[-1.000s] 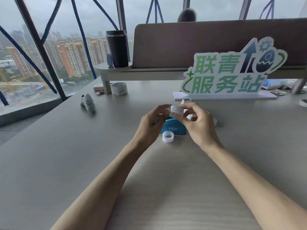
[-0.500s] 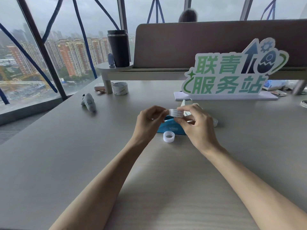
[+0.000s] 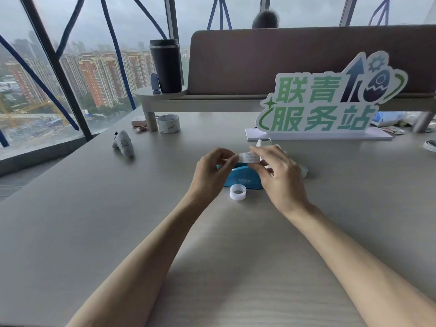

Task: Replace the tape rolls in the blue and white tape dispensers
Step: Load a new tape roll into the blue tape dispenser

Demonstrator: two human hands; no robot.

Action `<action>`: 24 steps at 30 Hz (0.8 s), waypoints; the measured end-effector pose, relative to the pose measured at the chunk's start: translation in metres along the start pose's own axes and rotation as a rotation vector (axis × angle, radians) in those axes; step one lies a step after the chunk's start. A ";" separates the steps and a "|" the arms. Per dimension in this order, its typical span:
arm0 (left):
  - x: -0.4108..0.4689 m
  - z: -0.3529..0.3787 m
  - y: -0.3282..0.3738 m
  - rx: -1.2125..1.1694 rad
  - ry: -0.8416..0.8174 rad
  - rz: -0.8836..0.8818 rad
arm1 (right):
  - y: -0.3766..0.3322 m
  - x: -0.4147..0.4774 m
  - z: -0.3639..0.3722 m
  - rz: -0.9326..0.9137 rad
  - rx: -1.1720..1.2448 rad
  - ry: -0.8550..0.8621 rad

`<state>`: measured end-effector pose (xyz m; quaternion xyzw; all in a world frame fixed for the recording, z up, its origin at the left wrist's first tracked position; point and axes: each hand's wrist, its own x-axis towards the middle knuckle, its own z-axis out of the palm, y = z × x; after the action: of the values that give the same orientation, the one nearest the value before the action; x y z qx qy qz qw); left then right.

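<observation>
Both hands meet above the middle of the counter [image 3: 70, 232]. The left hand [image 3: 213, 172] pinches one end of a small clear tape roll [image 3: 247, 158] with its thumb and fingertips. The right hand [image 3: 277, 172] pinches the other end, so each grip is closed on the same roll. The roll is shiny and see-through, shaped like a short ring, and it is held up in the air, lying on its side.

Just under the hands sits one blue tape dispenser [image 3: 243, 179]. It is smooth plastic with a rounded top, and the word "VIVID" is on its side in pale letters. A second clear tape roll [image 3: 238, 192] lies flat on the counter, touching the near side of the blue dispenser. A white thing [image 3: 264, 143] peeks out behind the right hand; it is mostly hidden, so it is hard to say what it is.

The counter is pale grey with a faint wood grain. Toward its far edge stands one big flat sign [image 3: 330, 102] with green writing "联青服务站", a dark arrow and a gear. Toward the far left corner there is one wide tape roll [image 3: 168, 123] standing by a shelf leg, and one grey lumpy thing [image 3: 122, 145] nearby. One black ribbed cup [image 3: 166, 66] stands on the raised shelf [image 3: 162, 97].
</observation>
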<state>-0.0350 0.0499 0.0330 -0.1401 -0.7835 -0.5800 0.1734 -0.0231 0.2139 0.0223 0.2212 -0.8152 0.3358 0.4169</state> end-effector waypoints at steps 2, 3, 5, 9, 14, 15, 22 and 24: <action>0.000 0.001 -0.002 0.031 0.025 0.008 | 0.003 0.000 0.002 0.031 -0.003 0.000; 0.001 0.002 -0.004 0.034 0.046 0.008 | 0.005 0.001 0.002 0.050 -0.017 -0.003; 0.003 0.001 -0.006 0.016 0.089 0.002 | 0.008 0.003 0.004 0.077 -0.049 -0.003; 0.006 -0.001 -0.010 -0.026 0.119 -0.053 | 0.014 0.005 0.011 0.191 0.054 -0.030; 0.008 -0.002 -0.009 -0.114 0.119 -0.098 | 0.017 0.005 0.015 0.280 0.158 -0.056; 0.009 -0.002 -0.010 -0.099 0.124 -0.090 | 0.017 0.005 0.015 0.289 0.163 -0.065; 0.009 0.001 -0.014 0.037 0.120 -0.071 | 0.015 0.004 0.014 0.297 0.076 -0.090; 0.008 0.002 -0.014 0.058 0.115 -0.071 | 0.015 0.004 0.015 0.306 0.070 -0.103</action>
<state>-0.0489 0.0477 0.0239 -0.0738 -0.7932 -0.5699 0.2015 -0.0428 0.2127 0.0144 0.1260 -0.8474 0.4119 0.3104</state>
